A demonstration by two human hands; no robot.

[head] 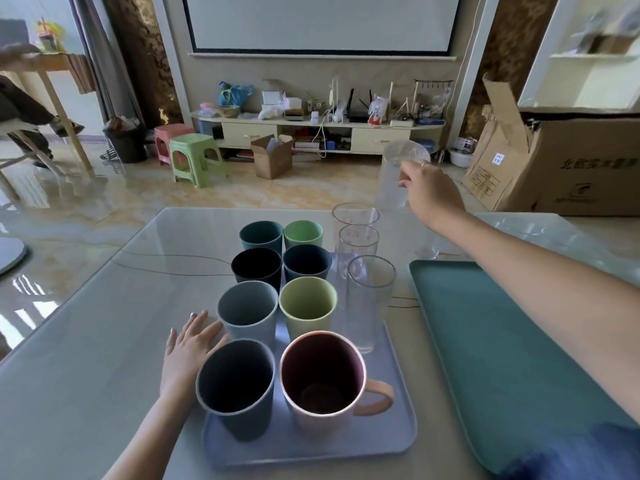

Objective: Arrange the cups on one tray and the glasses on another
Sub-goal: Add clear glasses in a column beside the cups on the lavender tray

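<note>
1. Right hand (431, 194) is up past the far edge of the surface (86, 341), grip wrapped round a clear glass (394, 174) in mid-air.
2. Left hand (188, 351) lies flat, fingers straight, beside the lilac tray (398, 431).
3. Eight cups and three glasses stand on that tray; the teal tray (502, 358) sits just right.
4. Print on the cardboard box (571, 168) is too blurred to read.

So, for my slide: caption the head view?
Right hand lifts a glass above the table while cups fill the blue tray.
</note>
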